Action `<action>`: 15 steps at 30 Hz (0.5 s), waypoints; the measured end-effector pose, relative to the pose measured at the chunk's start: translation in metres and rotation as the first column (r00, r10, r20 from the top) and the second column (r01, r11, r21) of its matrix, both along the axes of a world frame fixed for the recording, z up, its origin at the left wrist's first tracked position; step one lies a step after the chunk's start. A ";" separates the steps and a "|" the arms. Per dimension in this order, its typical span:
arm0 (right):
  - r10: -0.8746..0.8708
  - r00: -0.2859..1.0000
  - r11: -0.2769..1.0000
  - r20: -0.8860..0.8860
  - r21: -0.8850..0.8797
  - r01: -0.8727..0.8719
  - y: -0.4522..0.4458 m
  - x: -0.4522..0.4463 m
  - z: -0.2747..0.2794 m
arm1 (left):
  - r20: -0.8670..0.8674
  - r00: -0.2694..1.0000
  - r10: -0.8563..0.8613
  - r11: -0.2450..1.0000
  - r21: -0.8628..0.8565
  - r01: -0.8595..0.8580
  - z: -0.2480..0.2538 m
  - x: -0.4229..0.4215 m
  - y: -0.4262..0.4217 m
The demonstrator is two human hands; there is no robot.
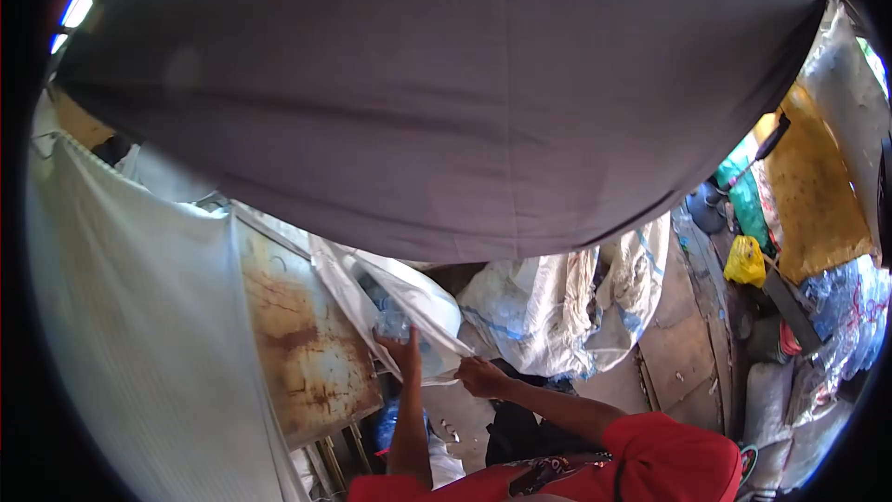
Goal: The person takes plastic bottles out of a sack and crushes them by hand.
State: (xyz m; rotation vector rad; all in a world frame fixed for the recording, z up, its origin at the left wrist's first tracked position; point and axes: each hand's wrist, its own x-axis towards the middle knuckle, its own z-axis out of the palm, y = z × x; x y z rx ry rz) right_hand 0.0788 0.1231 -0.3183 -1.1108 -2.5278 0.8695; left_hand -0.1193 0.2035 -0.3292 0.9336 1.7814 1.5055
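Note:
A white woven sack (432,321) hangs with its mouth pulled apart in the lower middle of the head view. My right hand (481,377) is closed on the rim of this sack. At the opening, my left hand (401,351) has its fingers around a clear plastic bottle (391,323), whose outline is partly lost in the glare. More clear plastic shows behind it inside the sack, too indistinct to tell apart.
Dark cloth (465,102) hangs low across the top, hiding much behind it. A rusty metal panel (307,344) and white sheet (149,316) stand left. Right of my hands sits a full white sack (530,316); beyond are a yellow bag (744,261) and clear plastic (846,307).

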 end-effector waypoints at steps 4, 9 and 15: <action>-0.124 0.971 0.960 -0.205 -0.273 0.065 0.020 0.027 0.011 | -0.105 0.994 -0.026 0.988 0.151 0.042 0.070 0.034 -0.053; -0.600 0.662 0.391 -0.449 -0.887 -0.247 0.026 0.090 0.044 | 0.266 0.918 -0.293 0.955 0.118 0.271 0.168 0.104 -0.108; -0.718 0.401 0.420 -0.569 -0.814 -0.402 -0.004 0.189 0.191 | 0.429 0.629 -0.649 0.760 0.328 0.561 0.201 0.164 -0.107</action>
